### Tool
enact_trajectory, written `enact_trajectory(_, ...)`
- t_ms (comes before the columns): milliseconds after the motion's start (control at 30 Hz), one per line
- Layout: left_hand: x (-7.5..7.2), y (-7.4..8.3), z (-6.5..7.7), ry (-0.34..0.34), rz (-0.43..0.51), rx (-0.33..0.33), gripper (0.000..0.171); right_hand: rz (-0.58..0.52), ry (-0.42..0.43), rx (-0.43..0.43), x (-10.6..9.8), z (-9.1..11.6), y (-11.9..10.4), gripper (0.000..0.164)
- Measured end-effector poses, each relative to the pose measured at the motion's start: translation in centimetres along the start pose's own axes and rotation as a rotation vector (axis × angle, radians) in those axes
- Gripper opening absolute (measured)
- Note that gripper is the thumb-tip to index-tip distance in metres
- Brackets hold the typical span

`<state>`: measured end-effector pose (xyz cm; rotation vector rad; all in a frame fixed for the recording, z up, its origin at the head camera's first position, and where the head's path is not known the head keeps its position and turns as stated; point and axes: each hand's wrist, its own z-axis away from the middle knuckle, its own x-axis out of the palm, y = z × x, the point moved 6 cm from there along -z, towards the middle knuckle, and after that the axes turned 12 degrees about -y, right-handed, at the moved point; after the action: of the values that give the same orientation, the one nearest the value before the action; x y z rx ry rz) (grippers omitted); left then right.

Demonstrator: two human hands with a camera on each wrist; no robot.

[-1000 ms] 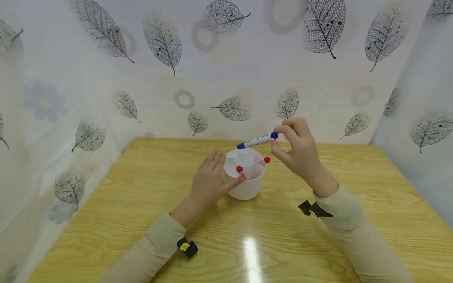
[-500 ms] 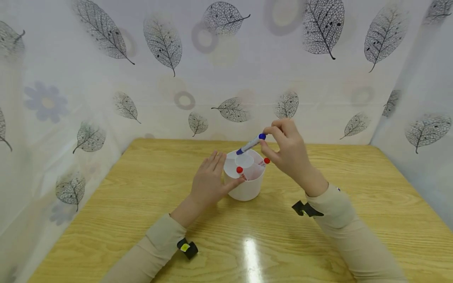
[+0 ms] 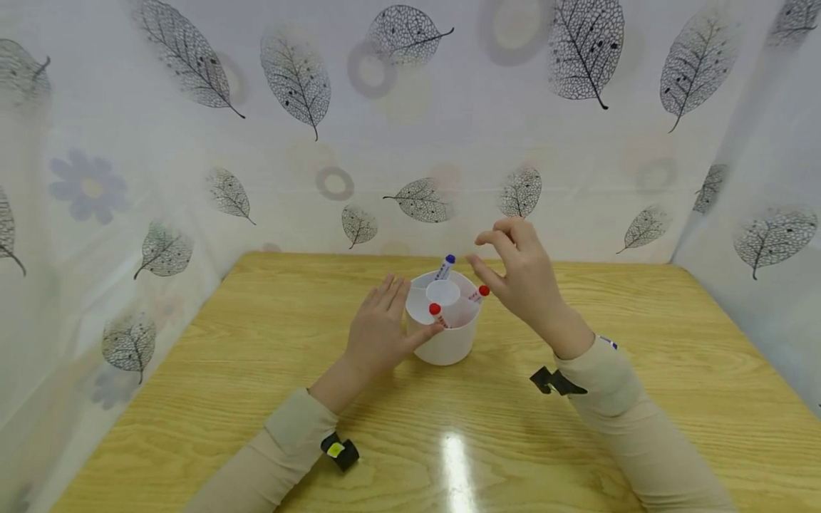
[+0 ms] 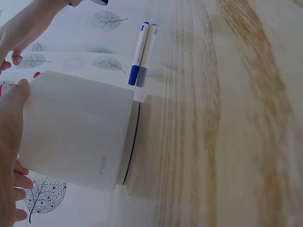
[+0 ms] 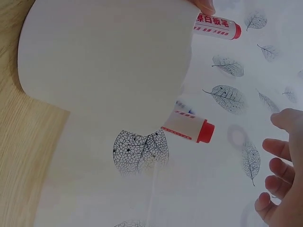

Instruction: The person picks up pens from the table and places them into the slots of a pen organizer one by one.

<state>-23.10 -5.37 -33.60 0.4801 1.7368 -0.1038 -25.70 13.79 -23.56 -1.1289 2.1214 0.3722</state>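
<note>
A round white divided pen holder stands on the wooden table, with a small round cup in its middle. My left hand rests against its left side, fingers straight and thumb at the front rim. A blue-capped whiteboard marker leans in the back compartment, blue end up. Two red-capped markers stick out, one red marker at the front beside my left thumb, another red marker at the right. Up and right of the holder, my right hand has thumb and fingers spread, holding nothing.
Another blue marker lies on the glossy table, mostly hidden behind the right forearm in the head view. Leaf-patterned cloth hangs along the table's back and sides.
My right hand has moved left over the holder, tilted the blue marker upright and let it go into the back compartment. The left hand stays at the holder's side.
</note>
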Motion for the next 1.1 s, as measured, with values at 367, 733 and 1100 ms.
enact_trajectory(367,0.0,0.0,0.1,-0.001,0.003,0.001,0.108,-0.006,-0.037,0.081,-0.3,2.3,1.8,0.025)
enact_trajectory(733,-0.1,0.0,0.1,-0.005,-0.008,0.003,0.099,0.029,-0.029,0.158,-1.1,6.1,4.6,0.051)
enact_trajectory(1100,-0.2,0.0,0.1,0.003,0.000,0.007,0.109,0.135,-0.074,0.175,-2.1,10.3,7.0,0.041)
